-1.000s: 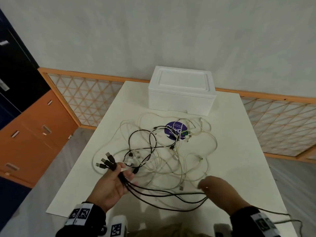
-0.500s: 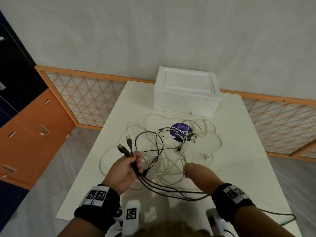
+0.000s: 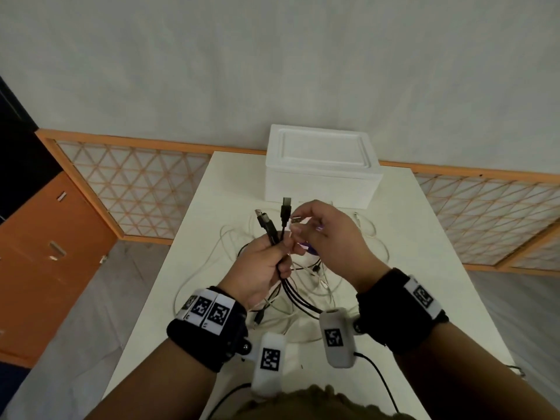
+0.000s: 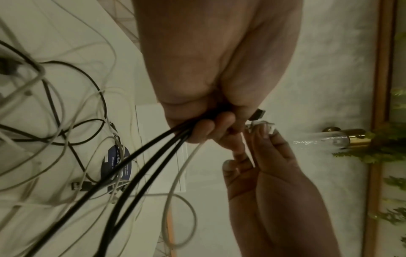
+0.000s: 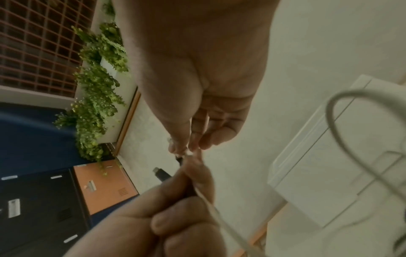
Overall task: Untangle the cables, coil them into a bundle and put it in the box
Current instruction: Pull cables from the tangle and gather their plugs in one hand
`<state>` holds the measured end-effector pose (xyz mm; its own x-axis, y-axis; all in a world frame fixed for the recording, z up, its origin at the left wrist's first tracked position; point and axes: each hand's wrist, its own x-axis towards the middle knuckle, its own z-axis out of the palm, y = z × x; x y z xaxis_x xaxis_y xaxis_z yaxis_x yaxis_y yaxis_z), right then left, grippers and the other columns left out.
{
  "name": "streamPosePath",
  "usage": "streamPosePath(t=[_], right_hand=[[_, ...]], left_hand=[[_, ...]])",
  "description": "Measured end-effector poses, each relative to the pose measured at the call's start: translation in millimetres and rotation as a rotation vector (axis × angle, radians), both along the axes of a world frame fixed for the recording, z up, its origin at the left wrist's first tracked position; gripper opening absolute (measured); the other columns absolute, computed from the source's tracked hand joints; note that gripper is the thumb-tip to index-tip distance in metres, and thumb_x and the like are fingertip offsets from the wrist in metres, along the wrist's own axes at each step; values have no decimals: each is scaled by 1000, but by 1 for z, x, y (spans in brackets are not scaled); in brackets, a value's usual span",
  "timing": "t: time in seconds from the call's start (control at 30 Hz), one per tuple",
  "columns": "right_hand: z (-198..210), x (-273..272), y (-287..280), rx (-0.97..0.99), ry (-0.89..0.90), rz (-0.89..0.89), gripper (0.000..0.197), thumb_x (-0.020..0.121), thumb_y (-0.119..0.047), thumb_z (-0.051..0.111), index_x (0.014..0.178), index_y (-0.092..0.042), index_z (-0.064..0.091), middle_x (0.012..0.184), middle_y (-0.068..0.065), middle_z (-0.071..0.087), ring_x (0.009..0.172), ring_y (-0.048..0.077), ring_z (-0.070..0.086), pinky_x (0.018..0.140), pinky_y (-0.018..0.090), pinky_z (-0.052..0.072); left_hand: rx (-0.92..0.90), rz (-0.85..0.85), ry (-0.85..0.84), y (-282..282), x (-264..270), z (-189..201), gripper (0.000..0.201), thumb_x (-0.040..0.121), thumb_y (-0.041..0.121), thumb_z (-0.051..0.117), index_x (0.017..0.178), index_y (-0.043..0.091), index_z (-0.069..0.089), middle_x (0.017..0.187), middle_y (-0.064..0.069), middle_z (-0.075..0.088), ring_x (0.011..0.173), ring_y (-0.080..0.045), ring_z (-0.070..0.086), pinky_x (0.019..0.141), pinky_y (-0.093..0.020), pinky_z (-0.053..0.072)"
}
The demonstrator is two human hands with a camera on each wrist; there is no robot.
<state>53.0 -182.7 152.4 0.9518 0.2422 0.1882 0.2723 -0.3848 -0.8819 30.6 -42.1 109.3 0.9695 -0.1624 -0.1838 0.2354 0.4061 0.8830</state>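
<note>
Wristbands (image 3: 209,310) with black-and-white coded tags wrap both forearms at the near edge of the head view, and two small white camera pods (image 3: 336,339) jut from them over the table (image 3: 424,268). Just beyond, the left hand (image 3: 260,268) is fisted around a bunch of black cables (image 3: 283,262), its fingers curled tight so that the USB plugs (image 3: 266,221) stick up above the knuckles while the cords trail down out of the fist toward the tabletop (the left wrist view shows three black cords and one pale one leaving the grip). Beside it, touching at the fingertips, the right hand (image 3: 330,237) pinches a white connector (image 3: 295,221) between thumb and forefinger, with the other fingers loosely bent; the white cord from that plug runs down along the left fist. Below and behind both hands lies the rest of the tangle (image 3: 303,286), white and black loops overlapping on the table around a round purple sticker (image 4: 116,161), mostly hidden by the hands from above. Farther back, near the table's far edge, stands the white foam box (image 3: 322,168) with its lid on, well apart from the held plugs. Behind it runs an orange-framed lattice panel (image 3: 133,183), and an orange cabinet (image 3: 45,253) stands off to the left.
</note>
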Motion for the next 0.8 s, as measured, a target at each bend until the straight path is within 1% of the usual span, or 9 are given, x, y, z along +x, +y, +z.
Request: streamPosePath(t=[0.13, 0.2, 0.3, 0.43, 0.5, 0.57, 0.63, 0.73, 0.8], right_hand=[[-23, 0, 2, 8, 210, 136, 32, 92, -37, 55, 114, -14, 53, 83, -5, 67, 76, 17, 66, 70, 32, 52], [-38, -4, 4, 23, 332, 232, 32, 95, -37, 51, 104, -7, 57, 75, -3, 64, 70, 21, 64, 63, 32, 51], [-45, -6, -9, -336, 200, 191, 22, 92, -35, 57, 84, -16, 62, 63, -8, 53, 57, 2, 49, 60, 22, 45], [-36, -1, -50, -520, -9, 140, 23, 90, -39, 57, 81, -20, 68, 72, -6, 64, 71, 6, 57, 67, 25, 44], [-27, 4, -73, -567, -83, 44, 17, 90, -32, 61, 83, -20, 71, 77, -7, 66, 77, 11, 60, 71, 29, 45], [-17, 8, -98, -580, -155, -71, 13, 88, -25, 64, 83, -17, 73, 83, -2, 71, 82, 17, 62, 75, 33, 48], [-10, 6, -119, -592, -190, -135, 13, 88, -24, 64, 83, -16, 73, 82, 1, 72, 80, 20, 63, 73, 36, 49], [-8, 1, -136, -570, -198, -192, 17, 89, -31, 62, 84, -19, 72, 81, -5, 70, 79, 15, 61, 69, 30, 46], [-12, -1, -141, -686, -114, -236, 24, 90, -39, 58, 83, -21, 71, 80, -6, 69, 78, 14, 59, 65, 27, 44]], left_hand=[[-29, -1, -35, 6, 8, -5, 18, 97, 15, 49, 84, 11, 62, 64, -1, 50, 45, -7, 35, 45, -20, 35], [-68, 35, -3, 11, 10, -8, 18, 97, 17, 47, 87, 10, 59, 60, 0, 48, 44, -7, 36, 44, -20, 35], [-109, 213, 36, 34, 17, -15, 21, 101, 19, 40, 86, 10, 52, 58, 2, 46, 48, -8, 38, 47, -20, 35], [-284, 519, 163, 85, 19, -30, 27, 102, 22, 38, 80, 14, 51, 50, 4, 41, 60, -13, 55, 73, -31, 53], [-429, 615, 235, 112, 15, -37, 29, 101, 23, 41, 74, 17, 49, 52, 6, 34, 47, -9, 46, 66, -27, 56], [-455, 667, 276, 134, 11, -43, 32, 100, 27, 42, 68, 22, 45, 55, 8, 27, 40, -6, 29, 45, -16, 37], [-363, 716, 266, 147, 8, -46, 32, 100, 29, 41, 69, 23, 43, 53, 9, 26, 37, -6, 21, 39, -18, 20], [-334, 723, 248, 149, 1, -45, 29, 100, 30, 41, 72, 22, 45, 51, 9, 25, 38, -7, 20, 38, -19, 17], [-361, 670, 250, 139, -4, -43, 33, 98, 34, 45, 67, 22, 43, 50, 9, 24, 39, -7, 20, 39, -20, 17]])
